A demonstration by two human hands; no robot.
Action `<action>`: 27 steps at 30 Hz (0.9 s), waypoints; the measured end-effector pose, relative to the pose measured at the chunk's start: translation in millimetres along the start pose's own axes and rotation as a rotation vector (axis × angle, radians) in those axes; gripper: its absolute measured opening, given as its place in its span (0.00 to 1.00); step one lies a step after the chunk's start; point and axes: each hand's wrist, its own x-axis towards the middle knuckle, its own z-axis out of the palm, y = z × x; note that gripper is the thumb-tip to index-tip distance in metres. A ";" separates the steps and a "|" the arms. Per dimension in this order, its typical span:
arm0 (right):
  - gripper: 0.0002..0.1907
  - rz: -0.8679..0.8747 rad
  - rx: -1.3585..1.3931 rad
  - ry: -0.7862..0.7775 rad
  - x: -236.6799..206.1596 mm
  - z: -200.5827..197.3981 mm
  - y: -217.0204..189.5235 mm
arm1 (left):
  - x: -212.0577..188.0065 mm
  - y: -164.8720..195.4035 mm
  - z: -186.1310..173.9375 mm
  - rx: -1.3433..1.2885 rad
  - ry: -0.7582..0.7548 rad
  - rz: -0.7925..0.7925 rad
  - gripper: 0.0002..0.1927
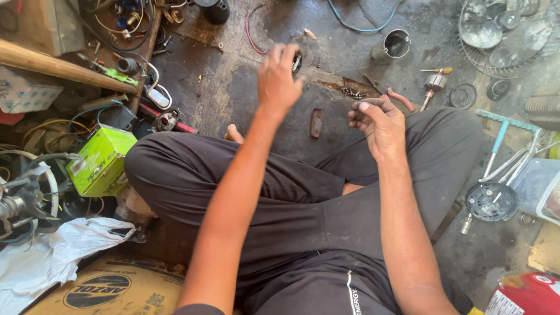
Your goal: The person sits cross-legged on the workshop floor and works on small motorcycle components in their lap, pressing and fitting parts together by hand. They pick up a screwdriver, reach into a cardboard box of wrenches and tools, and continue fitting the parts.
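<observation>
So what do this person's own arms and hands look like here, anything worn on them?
Both arms are bare along all that shows, with no sleeves in view. The left hand and right hand wear no gloves, and no rings, watch or bands can be seen. The fingers look smudged with dark grime. Below the arms are dark trousers with a thin white stripe.

This is a repair workshop, worked from a stained concrete floor (233, 87). Loose wires (356, 26), a screwdriver (437, 70), pliers (388, 92), a motor rotor (433, 84), a fan guard (507, 35), a round motor housing (491, 201) and cardboard boxes (100, 161) lie scattered around the seated person.
</observation>
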 end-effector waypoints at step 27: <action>0.08 -0.281 -0.452 -0.072 -140.9 37.3 -85.2 | -127.6 127.2 -71.4 -0.735 -0.156 0.290 0.29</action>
